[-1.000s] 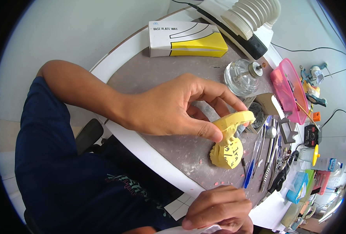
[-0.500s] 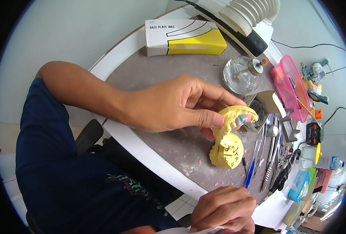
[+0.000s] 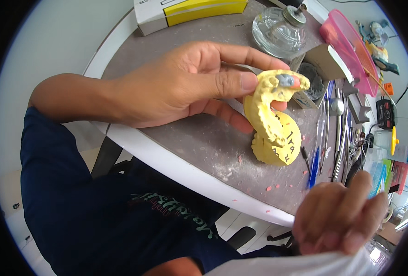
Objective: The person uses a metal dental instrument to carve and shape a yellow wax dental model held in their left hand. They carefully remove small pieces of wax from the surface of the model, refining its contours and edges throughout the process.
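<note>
My left hand (image 3: 204,85) grips a yellow horseshoe-shaped dental cast (image 3: 261,103) between thumb and fingers, above the worktop. A grey patch with pink beside it (image 3: 286,81) covers part of the cast's tooth row. Just beyond the held cast, and partly hidden by it, a second yellow cast (image 3: 284,149) with dark handwriting rests on the table. My right hand (image 3: 337,216) is raised at the lower right, off the table edge. Its fingers look bent but are smeared by motion, and I see no object in them. Below it shows a white cloth-like piece (image 3: 305,264).
A glass spirit lamp (image 3: 280,34) stands at the back, right of a white and yellow box (image 3: 190,14). A small open carton (image 3: 312,80) and a pink basket (image 3: 351,50) sit farther right. Several metal instruments and a blue pen (image 3: 314,168) lie nearby. Pink crumbs dot the grey worktop (image 3: 199,152).
In my left hand the cast has turned and shifted, so its arch faces me differently. My right hand has moved right and its fingers have loosened. The whole view has also shifted.
</note>
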The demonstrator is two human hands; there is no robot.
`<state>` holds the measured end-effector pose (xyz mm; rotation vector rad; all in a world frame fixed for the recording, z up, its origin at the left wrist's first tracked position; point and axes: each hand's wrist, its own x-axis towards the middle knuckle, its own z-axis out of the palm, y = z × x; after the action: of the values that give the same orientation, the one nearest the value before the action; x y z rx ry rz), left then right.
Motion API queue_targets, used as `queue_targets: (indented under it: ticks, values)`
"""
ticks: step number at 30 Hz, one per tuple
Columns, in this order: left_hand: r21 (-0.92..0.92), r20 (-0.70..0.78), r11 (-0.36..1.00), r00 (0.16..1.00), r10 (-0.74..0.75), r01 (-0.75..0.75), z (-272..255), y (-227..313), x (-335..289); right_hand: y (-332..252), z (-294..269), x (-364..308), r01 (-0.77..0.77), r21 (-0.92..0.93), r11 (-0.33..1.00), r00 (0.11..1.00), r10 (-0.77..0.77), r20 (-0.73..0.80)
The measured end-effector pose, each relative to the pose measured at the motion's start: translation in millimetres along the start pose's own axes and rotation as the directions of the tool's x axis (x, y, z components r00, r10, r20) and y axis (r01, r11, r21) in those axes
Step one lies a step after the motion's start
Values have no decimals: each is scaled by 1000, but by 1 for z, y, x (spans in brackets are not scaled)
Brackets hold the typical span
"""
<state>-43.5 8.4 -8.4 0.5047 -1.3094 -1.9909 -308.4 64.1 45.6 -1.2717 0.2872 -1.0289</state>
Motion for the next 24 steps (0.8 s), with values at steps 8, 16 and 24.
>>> queue_targets:
  ticks: [8,16,24]
  values:
    - [-13,-3,1000,1000,-19,19,-4,-1,4,-52,-49,-22,-164,-964,211,720,-642,-263]
    - [-68,-58,996,996,-69,65,0,4,0,-33,-59,2,-457,-839,-295,888,-104,-447]
    - [-123,-32,986,993,-113,109,6,10,-4,-5,-65,10,-473,-774,-420,867,-68,-493]
